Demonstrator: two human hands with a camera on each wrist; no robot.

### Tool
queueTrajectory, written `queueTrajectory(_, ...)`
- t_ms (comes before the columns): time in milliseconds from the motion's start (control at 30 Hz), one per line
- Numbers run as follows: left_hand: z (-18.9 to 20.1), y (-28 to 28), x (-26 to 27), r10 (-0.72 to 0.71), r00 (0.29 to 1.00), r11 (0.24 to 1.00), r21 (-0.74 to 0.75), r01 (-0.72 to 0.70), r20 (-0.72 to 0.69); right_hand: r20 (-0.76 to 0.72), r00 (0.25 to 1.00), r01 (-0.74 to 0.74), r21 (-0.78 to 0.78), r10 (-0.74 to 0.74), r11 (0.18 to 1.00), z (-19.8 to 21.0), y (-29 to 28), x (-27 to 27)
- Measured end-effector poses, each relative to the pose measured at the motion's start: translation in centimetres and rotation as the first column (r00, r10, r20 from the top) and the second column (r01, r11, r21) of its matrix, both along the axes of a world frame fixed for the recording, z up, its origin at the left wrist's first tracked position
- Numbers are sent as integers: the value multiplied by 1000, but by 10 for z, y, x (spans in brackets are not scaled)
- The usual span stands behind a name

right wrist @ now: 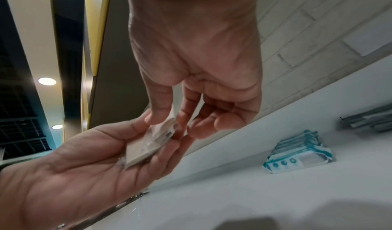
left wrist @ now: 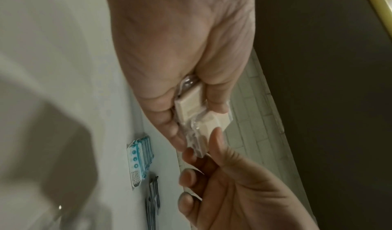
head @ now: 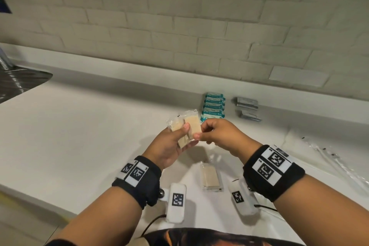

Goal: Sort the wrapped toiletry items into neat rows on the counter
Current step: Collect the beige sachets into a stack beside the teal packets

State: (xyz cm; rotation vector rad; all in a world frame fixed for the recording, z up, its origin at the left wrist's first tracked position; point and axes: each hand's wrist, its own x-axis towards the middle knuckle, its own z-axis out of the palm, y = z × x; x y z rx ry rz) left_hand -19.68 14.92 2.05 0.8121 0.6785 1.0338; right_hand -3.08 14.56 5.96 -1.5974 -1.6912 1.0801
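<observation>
Item: soap bars (head: 184, 129), clear-wrapped, small fanned stack, held above counter (head: 83, 136) – left hand (head: 169, 151) fingers curled under w/ thumb on top, right hand (head: 216, 136) thumb + forefinger pinching near-side edge of one bar. Handling est.: light, stiff core, slick film, loose crimped ends – grip bar body, not wrapper tails. Outward: one more bar (head: 211, 176) on counter below fingers; teal packets (head: 214, 107) and grey packets (head: 247, 109) in rows beyond fingers by wall; open room left; sink (head: 22, 82) far left.
</observation>
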Motion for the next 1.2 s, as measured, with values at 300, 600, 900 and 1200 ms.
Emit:
queueTrajectory(300,-4,7,-6,156,978,984,104,-143,-136,-95,995,1,-50,-6,999,19,2,16)
queueTrajectory(600,-1,4,2,173,981,982,95,-164,-90,-162,980,104,-54,-112,993,22,4,18)
queueTrajectory(900,2,5,-8,161,987,982,-101,-161,-8,429,884,115,187,-186,976,14,18,34)
queueTrajectory(1200,5,1,-21,119,992,992,-51,-118,30,673,637,-353,-180,376,918,-12,0,11)
